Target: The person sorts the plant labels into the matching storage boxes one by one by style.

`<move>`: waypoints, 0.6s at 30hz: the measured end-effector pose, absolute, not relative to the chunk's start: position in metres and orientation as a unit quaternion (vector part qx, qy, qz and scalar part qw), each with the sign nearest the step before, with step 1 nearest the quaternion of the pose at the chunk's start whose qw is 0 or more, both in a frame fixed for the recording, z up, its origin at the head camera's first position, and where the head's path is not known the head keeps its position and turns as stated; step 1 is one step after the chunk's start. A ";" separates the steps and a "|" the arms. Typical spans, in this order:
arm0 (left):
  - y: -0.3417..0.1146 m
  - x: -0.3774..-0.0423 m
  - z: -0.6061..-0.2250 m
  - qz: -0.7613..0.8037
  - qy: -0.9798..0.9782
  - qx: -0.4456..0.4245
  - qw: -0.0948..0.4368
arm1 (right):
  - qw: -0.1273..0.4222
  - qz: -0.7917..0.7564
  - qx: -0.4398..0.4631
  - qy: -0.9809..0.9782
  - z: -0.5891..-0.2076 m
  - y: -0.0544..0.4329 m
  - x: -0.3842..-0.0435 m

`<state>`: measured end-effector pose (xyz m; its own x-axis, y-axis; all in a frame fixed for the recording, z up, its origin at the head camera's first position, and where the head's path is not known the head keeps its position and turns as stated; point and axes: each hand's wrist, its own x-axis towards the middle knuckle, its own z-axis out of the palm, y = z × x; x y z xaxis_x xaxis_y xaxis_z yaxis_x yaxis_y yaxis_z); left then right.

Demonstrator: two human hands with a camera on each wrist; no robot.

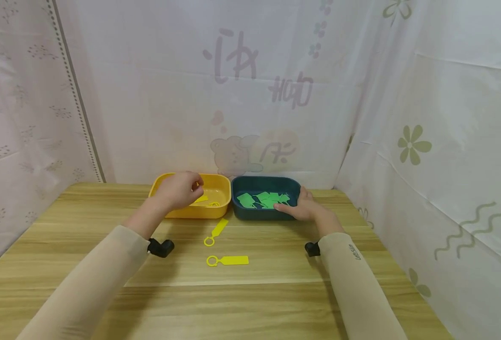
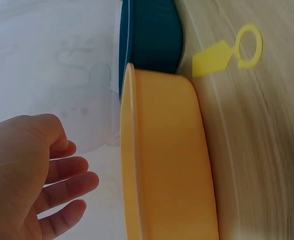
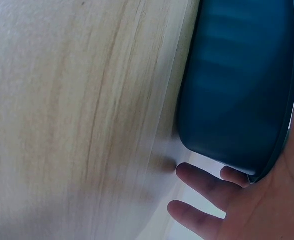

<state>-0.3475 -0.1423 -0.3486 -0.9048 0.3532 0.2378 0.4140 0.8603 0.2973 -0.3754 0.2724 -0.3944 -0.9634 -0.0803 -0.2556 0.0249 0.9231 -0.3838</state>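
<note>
My left hand (image 1: pixel 180 190) hovers over the yellow bin (image 1: pixel 222 211), its fingers loosely bent. In the left wrist view the fingers (image 2: pixel 69 185) hang beside the bin's rim with nothing visible between them. A few yellow tags (image 1: pixel 201 199) lie inside that bin, partly hidden by the hand. My right hand (image 1: pixel 302 207) holds the right end of the dark teal bin (image 1: pixel 263 215), thumb over the front rim and fingers along the outside. Green tags (image 1: pixel 269 199) lie in a loose pile inside it. In the right wrist view, the palm presses against the rim.
Two yellow tags with ring ends lie on the wooden table (image 1: pixel 242 302): a slanted one (image 1: pixel 219 228) close in front of the bins and a sideways one (image 1: pixel 235 260) nearer me. Both bins stand side by side near the back edge. A printed curtain (image 1: pixel 169 94) hangs behind.
</note>
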 end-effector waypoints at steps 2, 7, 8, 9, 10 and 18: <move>-0.138 -0.344 -0.348 -0.169 -0.958 -0.211 0.094 | 0.135 -0.195 -0.014 0.971 -0.395 0.272 -0.376; -0.128 -0.335 -0.346 -0.165 -0.952 -0.238 0.100 | 0.136 -0.199 -0.015 0.970 -0.394 0.271 -0.374; -0.126 -0.334 -0.346 -0.164 -0.951 -0.243 0.100 | 0.136 -0.199 -0.015 0.970 -0.394 0.272 -0.375; -0.124 -0.333 -0.346 -0.164 -0.949 -0.250 0.100 | 0.136 -0.199 -0.016 0.970 -0.395 0.272 -0.375; -0.121 -0.332 -0.346 -0.165 -0.947 -0.257 0.101 | 0.136 -0.199 -0.016 0.970 -0.395 0.272 -0.375; -0.103 -0.322 -0.346 -0.159 -0.933 -0.312 0.085 | 0.136 -0.197 -0.015 0.971 -0.395 0.272 -0.375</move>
<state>-0.3220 -0.1033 -0.3460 -0.7913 0.5542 0.2584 0.6085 0.7553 0.2435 -0.3754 0.2720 -0.3948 -0.9627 -0.0829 -0.2577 0.0241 0.9219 -0.3866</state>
